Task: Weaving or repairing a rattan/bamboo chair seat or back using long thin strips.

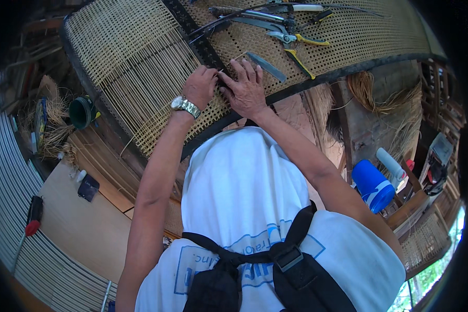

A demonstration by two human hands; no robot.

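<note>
A large woven cane panel (pixel 140 57) in a dark frame lies in front of me, part finished weave and part bare parallel strands. My left hand (pixel 200 86), with a metal wristwatch, pinches a thin cane strand at the dark crossbar (pixel 203 47). Beside it, touching, my right hand (pixel 247 88) lies spread on the weave and presses it down near the frame's edge. On the panel beyond my hands lie yellow-handled pliers (pixel 296 44), a grey flat blade (pixel 266 66) and other long tools (pixel 255 15).
A green cup (pixel 81 112) stands left of the panel among loose cane fibres (pixel 52 130). A blue jug (pixel 373 185) and a white bottle (pixel 391 164) stand at right. A red-handled tool (pixel 34 216) lies on corrugated sheet at left. More cane bundles (pixel 385 96) hang at right.
</note>
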